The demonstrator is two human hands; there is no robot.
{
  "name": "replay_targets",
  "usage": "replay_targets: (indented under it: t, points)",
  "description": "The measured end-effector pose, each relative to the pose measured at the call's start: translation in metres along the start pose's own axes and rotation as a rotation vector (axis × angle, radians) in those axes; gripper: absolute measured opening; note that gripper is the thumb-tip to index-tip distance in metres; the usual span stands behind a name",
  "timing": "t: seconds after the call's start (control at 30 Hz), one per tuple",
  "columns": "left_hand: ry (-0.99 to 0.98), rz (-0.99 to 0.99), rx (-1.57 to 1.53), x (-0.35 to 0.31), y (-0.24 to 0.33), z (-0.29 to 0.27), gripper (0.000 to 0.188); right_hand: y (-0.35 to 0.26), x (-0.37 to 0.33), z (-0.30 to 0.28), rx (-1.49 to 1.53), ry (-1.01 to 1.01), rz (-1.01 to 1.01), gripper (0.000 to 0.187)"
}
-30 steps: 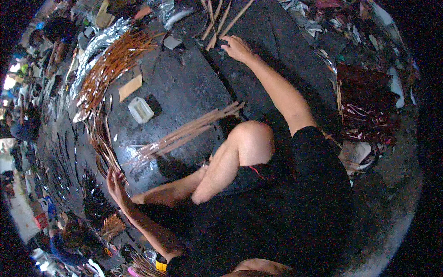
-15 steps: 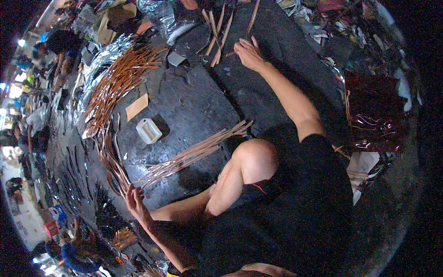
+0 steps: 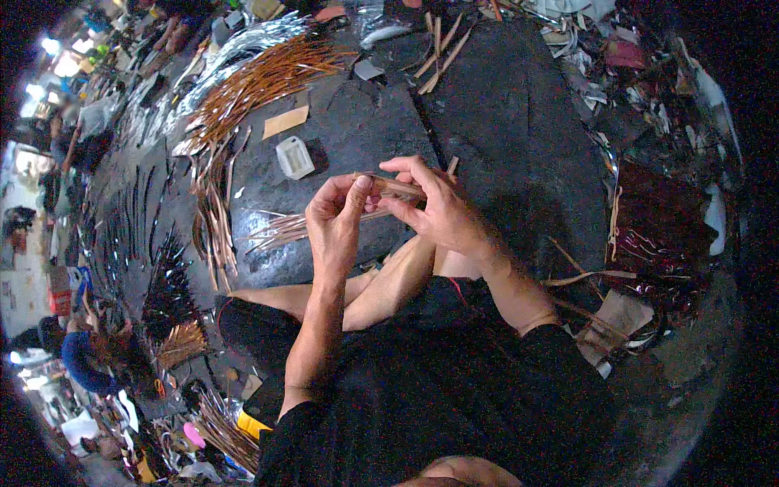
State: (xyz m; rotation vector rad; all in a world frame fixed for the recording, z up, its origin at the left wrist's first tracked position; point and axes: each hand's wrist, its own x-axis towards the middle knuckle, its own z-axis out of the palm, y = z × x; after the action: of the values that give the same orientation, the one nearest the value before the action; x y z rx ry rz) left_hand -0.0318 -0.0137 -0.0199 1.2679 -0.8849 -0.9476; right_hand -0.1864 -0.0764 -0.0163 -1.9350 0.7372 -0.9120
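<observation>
Both hands pinch one thin brown strip over the knees.

Head view: left hand and right hand grip the strip between fingertips; a strip bundle lies just beyond on the dark floor, a small white box farther left.

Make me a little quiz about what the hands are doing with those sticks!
1. True or false: both hands hold the thin brown strip together.
2. Which lies on the dark mat left of the hands? A) white plastic box B) red ball C) blue cup
3. Fill in: the big fan of orange-brown strips lies to the upper ____ of the hands.

Key
1. True: left hand and right hand pinch it.
2. A, the white plastic box.
3. left
</observation>
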Motion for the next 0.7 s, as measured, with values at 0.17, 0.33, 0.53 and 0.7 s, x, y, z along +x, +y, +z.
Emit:
replay_targets:
  t: [0.17,0.33,0.53,0.7]
  points:
    - [-0.01,0.018,-0.067,-0.021,0.01,-0.021,0.019,-0.017,-0.005,0.02,-0.188,0.08,-0.236,0.022]
    - [-0.103,0.149,-0.058,-0.022,-0.003,-0.043,0.018,-0.034,-0.005,0.029,-0.166,0.105,-0.297,0.019]
    - [-0.013,0.304,-0.422,-0.022,-0.017,-0.032,0.017,-0.038,0.002,0.057,-0.144,0.143,-0.328,0.015]
    - [0.069,0.234,-0.73,-0.026,-0.008,-0.018,0.023,-0.036,0.008,0.067,-0.202,0.216,-0.442,0.017]
